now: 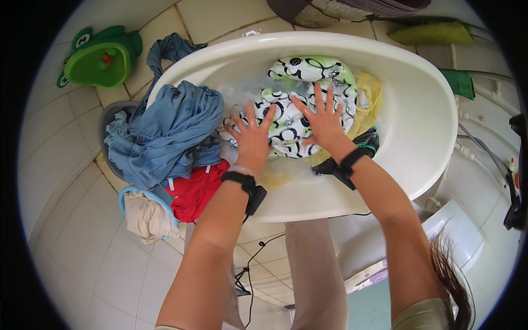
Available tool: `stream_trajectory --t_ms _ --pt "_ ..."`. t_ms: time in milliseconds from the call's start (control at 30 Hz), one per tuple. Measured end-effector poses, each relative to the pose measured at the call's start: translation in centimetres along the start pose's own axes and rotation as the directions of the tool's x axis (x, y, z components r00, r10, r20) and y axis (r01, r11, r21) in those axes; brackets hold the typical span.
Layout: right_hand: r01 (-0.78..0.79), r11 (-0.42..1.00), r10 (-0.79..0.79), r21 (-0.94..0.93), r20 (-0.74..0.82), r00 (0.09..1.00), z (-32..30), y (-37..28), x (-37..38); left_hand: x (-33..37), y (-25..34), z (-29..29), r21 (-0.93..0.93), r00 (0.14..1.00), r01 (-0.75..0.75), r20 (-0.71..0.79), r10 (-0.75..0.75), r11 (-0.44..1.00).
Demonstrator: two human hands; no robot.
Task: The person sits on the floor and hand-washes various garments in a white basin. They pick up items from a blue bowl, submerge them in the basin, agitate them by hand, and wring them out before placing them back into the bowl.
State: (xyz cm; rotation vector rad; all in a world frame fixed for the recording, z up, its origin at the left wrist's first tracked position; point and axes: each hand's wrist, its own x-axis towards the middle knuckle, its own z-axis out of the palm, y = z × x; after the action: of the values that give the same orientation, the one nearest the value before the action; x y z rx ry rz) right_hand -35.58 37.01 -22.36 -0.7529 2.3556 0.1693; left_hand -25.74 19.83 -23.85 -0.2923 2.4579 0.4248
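Observation:
My left hand (253,138) and my right hand (324,122) press with spread fingers on a wet white garment (289,124) with a black and pale green print. It lies partly in water inside a white bathtub (410,181). Yellow cloth (369,104) shows beside it on the right, and dark fabric (328,166) lies under my right wrist. To the left of my left hand, a heap of blue denim clothing (159,126) hangs over the tub's rim. A red garment (199,190) is below the denim. Each wrist wears a black band.
Left of the tub are a grey basin (104,124), a light-blue-rimmed basin (122,201) with beige cloth (147,217), and a green frog-shaped potty (104,63). A dark bucket (308,14) stands behind the tub. Pipes (481,118) run along the right wall.

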Motion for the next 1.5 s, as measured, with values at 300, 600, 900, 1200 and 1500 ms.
stream_trajectory --t_ms 300,600,900,1200,1500 --pt "-0.092 0.996 0.094 -0.020 0.132 0.987 4.0 2.4 8.6 8.3 -1.9 6.3 0.153 0.999 0.023 0.034 -0.028 0.988" --pt "0.212 0.779 0.043 0.590 -0.387 0.921 -2.6 2.1 2.3 3.3 0.3 -3.3 -0.605 0.917 -0.135 -0.377 -0.132 0.785" --pt "0.408 0.841 -0.336 0.355 -0.248 0.909 -5.1 0.8 -7.1 -8.1 -1.9 -4.9 -0.446 0.940 -0.304 -0.284 0.189 0.842" --pt "-0.047 0.998 0.046 -0.042 -0.021 0.999 3.5 -3.6 2.5 1.3 -0.6 1.0 -0.041 0.985 0.135 0.114 -0.129 0.990" --pt "-0.099 0.995 0.092 0.029 0.183 0.979 5.6 0.2 7.7 6.7 -1.4 3.1 -0.009 0.979 0.075 0.193 -0.071 0.997"
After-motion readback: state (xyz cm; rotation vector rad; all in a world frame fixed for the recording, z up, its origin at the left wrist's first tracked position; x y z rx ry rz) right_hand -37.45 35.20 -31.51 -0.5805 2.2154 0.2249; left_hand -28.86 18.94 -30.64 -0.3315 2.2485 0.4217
